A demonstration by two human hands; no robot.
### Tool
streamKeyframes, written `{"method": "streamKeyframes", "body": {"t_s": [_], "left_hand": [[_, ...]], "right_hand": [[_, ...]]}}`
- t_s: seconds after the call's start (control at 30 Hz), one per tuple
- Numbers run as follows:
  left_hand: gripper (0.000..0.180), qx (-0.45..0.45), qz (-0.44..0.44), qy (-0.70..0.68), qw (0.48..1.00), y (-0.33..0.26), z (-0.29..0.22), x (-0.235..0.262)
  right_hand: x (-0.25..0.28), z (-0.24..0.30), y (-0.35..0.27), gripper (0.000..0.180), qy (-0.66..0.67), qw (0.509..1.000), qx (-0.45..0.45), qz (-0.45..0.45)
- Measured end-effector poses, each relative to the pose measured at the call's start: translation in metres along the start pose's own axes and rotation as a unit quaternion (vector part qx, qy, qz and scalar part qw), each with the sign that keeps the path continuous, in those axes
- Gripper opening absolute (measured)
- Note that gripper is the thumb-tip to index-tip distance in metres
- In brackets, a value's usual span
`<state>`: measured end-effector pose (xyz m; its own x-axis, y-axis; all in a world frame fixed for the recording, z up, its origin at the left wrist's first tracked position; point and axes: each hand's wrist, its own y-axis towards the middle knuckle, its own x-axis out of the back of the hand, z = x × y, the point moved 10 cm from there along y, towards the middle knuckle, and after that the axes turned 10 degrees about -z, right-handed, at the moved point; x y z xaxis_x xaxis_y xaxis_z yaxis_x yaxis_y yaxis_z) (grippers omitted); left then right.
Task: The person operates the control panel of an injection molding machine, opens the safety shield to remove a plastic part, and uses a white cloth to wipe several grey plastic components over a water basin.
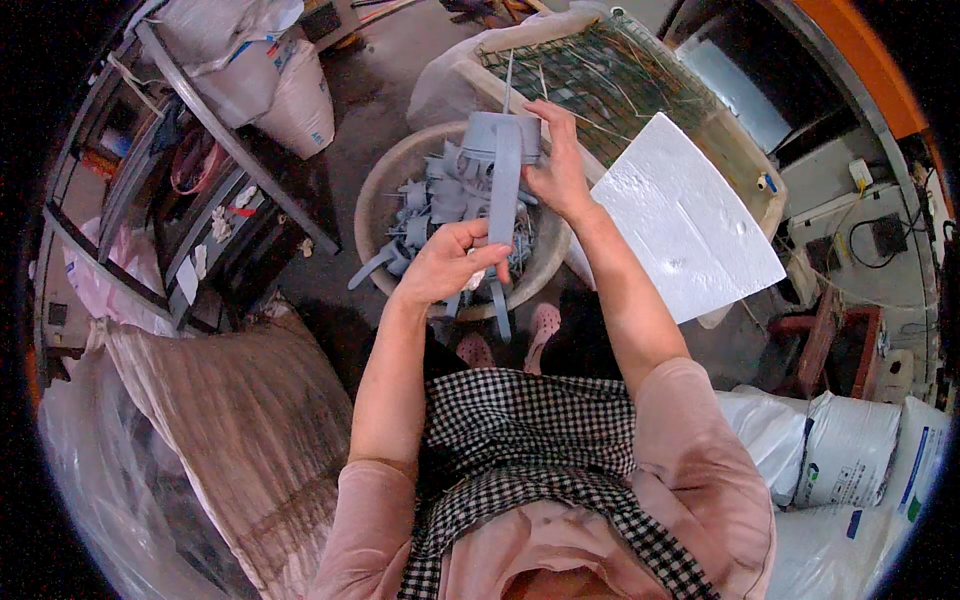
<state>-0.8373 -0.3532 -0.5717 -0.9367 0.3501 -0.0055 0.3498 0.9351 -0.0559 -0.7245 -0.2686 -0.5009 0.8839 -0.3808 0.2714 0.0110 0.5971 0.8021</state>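
Both hands hold a grey moulded plastic part (pixel 506 185) above a round tub. It has a round cup-like head and a long flat handle; a thin spike rises from its top. My left hand (pixel 453 262) pinches the handle's lower end between thumb and fingers. Against the right side of the head, my right hand (pixel 558 165) has its thumb and fingers curled round the edge. Under them the wide tub (pixel 375 190) is heaped with similar grey plastic parts (pixel 432 200), some with handles jutting over the rim.
A white foam board (pixel 690 235) leans right of the tub, beside a large bin (pixel 770 205) with green mesh and thin sticks. Dark metal shelving (pixel 240 150) stands left, near white sacks (pixel 300 105). A brown woven sack (pixel 230 430) lies lower left; filled white bags (pixel 850 450) lie lower right.
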Motion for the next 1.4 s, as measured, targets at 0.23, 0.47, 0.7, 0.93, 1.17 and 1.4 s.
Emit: {"method": "streamKeyframes", "body": {"t_s": [0.23, 0.47, 0.7, 0.93, 1.17, 1.4], "left_hand": [[0.013, -0.023, 0.006, 0.059, 0.998, 0.001, 0.003, -0.007], [0.018, -0.023, 0.006, 0.194, 0.981, 0.005, 0.021, -0.007], [0.023, -0.058, 0.019, 0.247, 0.967, 0.005, 0.032, -0.004], [0.017, -0.024, 0.067, 0.213, 0.974, 0.007, 0.046, -0.01], [0.017, 0.021, 0.01, 0.237, 0.971, 0.024, 0.059, 0.008], [0.015, -0.008, -0.072, 0.236, 0.969, 0.022, 0.061, 0.034]], "right_hand": [[-0.01, 0.015, 0.004, 0.059, -0.08, 0.988, 0.09, 0.098], [-0.028, -0.012, -0.017, 0.074, -0.032, 0.981, 0.017, 0.193], [-0.049, -0.055, -0.038, 0.072, -0.06, 0.958, -0.093, 0.266], [-0.06, -0.068, -0.048, 0.069, -0.041, 0.951, -0.088, 0.295], [-0.036, -0.063, -0.028, 0.084, -0.056, 0.977, -0.072, 0.194], [-0.002, -0.076, -0.03, 0.113, -0.109, 0.977, -0.149, 0.108]]}}
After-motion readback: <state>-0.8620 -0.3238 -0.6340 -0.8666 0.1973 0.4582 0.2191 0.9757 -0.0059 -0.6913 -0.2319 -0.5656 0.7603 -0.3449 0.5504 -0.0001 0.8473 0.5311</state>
